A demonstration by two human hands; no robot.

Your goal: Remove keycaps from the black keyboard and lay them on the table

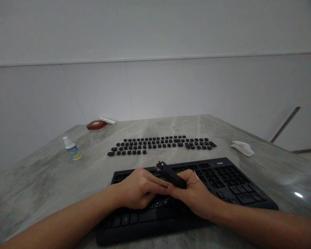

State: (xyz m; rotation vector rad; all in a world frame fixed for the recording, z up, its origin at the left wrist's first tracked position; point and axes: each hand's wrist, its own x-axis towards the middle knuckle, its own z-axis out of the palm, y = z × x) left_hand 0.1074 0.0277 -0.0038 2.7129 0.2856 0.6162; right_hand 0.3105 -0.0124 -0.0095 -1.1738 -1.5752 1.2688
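The right hand (194, 193) clamps a slim black tool (171, 175) over the flat matte keyboard (230, 180). The curled left hand (138, 188) touches the tool's base; whether it grips is unclear.

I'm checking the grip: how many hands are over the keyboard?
2. The left hand rests on the keyboard; the right hand, just right of it, holds a black tool.

- Plain office-type room set up as a work desk; nothing homely about it.
- Wall (155, 86) ahead of me: bare white panels.
- I'm at a grey marble-look table (41, 180).
- On it: black keyboard (238, 186), with loose keycaps (160, 143) in neat rows behind it.
- Small bottle (72, 148) on the left, white cloth (243, 148) on the right.
- Red box (95, 125) at the far edge.
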